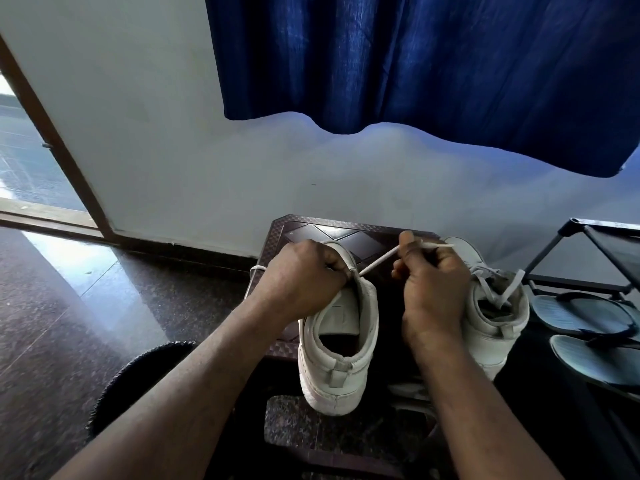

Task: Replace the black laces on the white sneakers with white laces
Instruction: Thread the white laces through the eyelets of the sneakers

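- The left forearm [194, 386] and right forearm [467, 393] lie nearest the camera, reaching forward over a dark stool [311, 230].
- The nearer sneaker [337, 341] stands on the stool between the arms, heel toward the camera and toe away, so its long axis runs straight ahead.
- The left hand [304, 275] curls over the top of this sneaker at the upper eyelets and grips it there. The eyelets themselves are hidden under the fingers.
- The right hand [433, 282] pinches the white lace [379, 260], which runs taut from beside the left hand's fingers up and to the right, its tip poking out past the right hand.
- Judging by that line, the next pull goes right and away. The right hand does the drawing while the left braces the shoe.
- The second sneaker [498, 317] stands just right of the right hand, already carrying pale laces.
- Sandals [588, 317] rest on a rack [554, 251] at the far right.
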A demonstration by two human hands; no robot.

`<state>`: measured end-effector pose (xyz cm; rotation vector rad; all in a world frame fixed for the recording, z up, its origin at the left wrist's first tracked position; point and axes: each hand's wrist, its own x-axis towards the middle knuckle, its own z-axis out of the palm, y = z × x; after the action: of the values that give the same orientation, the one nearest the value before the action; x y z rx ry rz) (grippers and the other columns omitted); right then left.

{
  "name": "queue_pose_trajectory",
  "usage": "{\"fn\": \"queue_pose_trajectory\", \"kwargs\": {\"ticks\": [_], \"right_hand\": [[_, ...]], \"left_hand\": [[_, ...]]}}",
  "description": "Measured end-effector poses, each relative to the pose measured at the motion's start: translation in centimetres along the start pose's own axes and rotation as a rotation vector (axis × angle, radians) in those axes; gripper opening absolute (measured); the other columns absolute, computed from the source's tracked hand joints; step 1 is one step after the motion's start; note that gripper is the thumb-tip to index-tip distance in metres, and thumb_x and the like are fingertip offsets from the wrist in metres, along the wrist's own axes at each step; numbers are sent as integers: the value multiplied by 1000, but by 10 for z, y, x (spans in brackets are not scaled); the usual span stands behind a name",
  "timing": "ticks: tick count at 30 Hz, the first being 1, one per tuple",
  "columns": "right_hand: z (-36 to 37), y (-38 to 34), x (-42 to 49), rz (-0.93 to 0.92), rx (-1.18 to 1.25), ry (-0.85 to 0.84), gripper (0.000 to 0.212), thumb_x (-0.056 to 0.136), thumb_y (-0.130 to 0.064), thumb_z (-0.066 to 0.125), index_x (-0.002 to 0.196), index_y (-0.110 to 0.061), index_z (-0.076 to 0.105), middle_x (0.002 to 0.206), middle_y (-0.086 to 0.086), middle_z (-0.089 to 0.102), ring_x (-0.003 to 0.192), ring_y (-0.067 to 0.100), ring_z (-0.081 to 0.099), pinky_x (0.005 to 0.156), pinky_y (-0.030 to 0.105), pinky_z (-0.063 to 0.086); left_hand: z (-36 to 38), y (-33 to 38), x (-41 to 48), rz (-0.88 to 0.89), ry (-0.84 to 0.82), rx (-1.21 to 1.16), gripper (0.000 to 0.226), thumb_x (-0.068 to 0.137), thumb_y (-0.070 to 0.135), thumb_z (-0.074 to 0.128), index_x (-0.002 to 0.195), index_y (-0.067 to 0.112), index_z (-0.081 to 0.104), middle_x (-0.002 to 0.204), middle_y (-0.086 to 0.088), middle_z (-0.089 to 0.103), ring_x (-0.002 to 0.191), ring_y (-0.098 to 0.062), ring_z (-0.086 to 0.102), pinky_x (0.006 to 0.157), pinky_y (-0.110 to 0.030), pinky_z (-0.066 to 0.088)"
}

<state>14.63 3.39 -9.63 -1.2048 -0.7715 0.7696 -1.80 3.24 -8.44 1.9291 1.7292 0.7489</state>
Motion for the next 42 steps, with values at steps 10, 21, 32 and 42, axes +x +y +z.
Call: {"fn": "queue_pose_trajectory", "kwargs": {"ticks": [10, 21, 32, 42], "right_hand": [[-1, 9, -22, 205, -79, -430, 39, 89, -40, 79, 82, -2, 75, 77, 10, 71, 71, 14, 59, 72, 35, 51], [-3, 6, -14, 155, -140, -361, 14, 91, -18, 77, 79, -12, 75, 71, 2, 75, 66, 14, 64, 71, 35, 58], [-4, 13, -18, 256, -111, -350, 36, 86, -38, 81, 78, -6, 69, 70, 9, 65, 68, 18, 54, 67, 39, 49], [-6, -1, 9, 110, 131, -7, 27, 93, -18, 76, 71, -16, 60, 62, 1, 59, 53, 11, 50, 50, 24, 41]], "left_hand": [[-1, -4, 1, -15, 4, 1, 14, 84, 40, 69, 73, 31, 73, 71, 12, 69, 77, -8, 65, 68, -26, 49], [-2, -5, 1, -48, -27, -39, 12, 84, 41, 74, 74, 34, 76, 77, 15, 74, 86, -7, 69, 79, -28, 54], [-5, 1, -2, -60, -1, -28, 29, 67, 56, 57, 78, 36, 76, 78, 18, 70, 85, -7, 66, 84, -38, 56], [0, -7, 3, -20, 39, -11, 11, 83, 50, 75, 78, 41, 72, 84, 16, 65, 98, -12, 60, 91, -45, 52]]}}
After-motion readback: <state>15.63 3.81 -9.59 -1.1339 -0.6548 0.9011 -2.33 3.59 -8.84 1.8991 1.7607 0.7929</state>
